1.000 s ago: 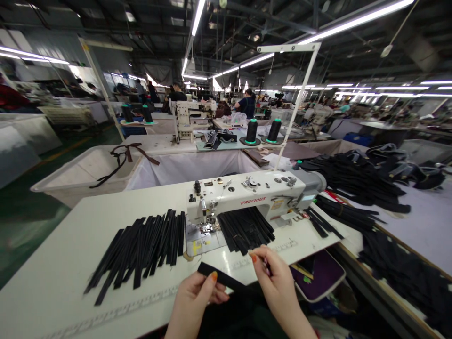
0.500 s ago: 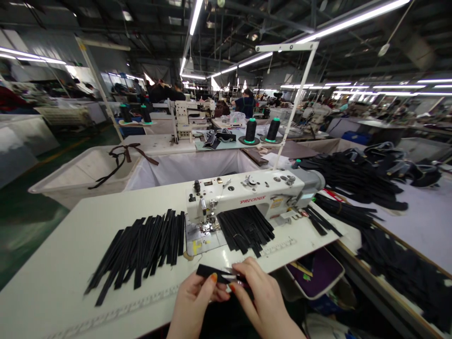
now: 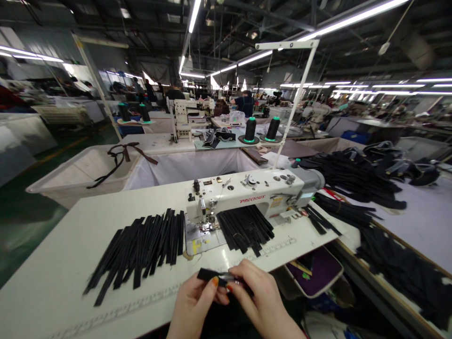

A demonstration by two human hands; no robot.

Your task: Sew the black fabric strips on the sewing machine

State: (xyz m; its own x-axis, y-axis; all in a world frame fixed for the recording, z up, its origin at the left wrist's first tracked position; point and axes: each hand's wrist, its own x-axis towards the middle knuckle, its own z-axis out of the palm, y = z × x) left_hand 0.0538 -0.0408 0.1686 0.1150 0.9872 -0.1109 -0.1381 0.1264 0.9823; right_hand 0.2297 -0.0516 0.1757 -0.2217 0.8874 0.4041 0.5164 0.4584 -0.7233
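My left hand (image 3: 195,297) is closed, pinching a short black fabric strip (image 3: 206,274) between thumb and fingers in front of the table edge. My right hand (image 3: 260,293) grips small metal thread snips (image 3: 226,277). Their blades lie against the strip beside my left thumb, and the handle is mostly hidden in the fingers. Just beyond my hands stands a white sewing machine (image 3: 233,200). A bundle of black strips (image 3: 245,228) rests under its arm, and a spread pile of black strips (image 3: 141,252) lies to its left.
Thread cones (image 3: 250,129) stand behind the machine beside a white thread stand (image 3: 300,89). White cloth-lined bins (image 3: 88,165) line the table's far side. Black pieces (image 3: 353,179) cover the right-hand table. A purple-lined tray (image 3: 323,273) hangs below the table edge at right.
The snips' blades, spread apart at the strip before, now look closer together. Both hands stay in nearly the same place.
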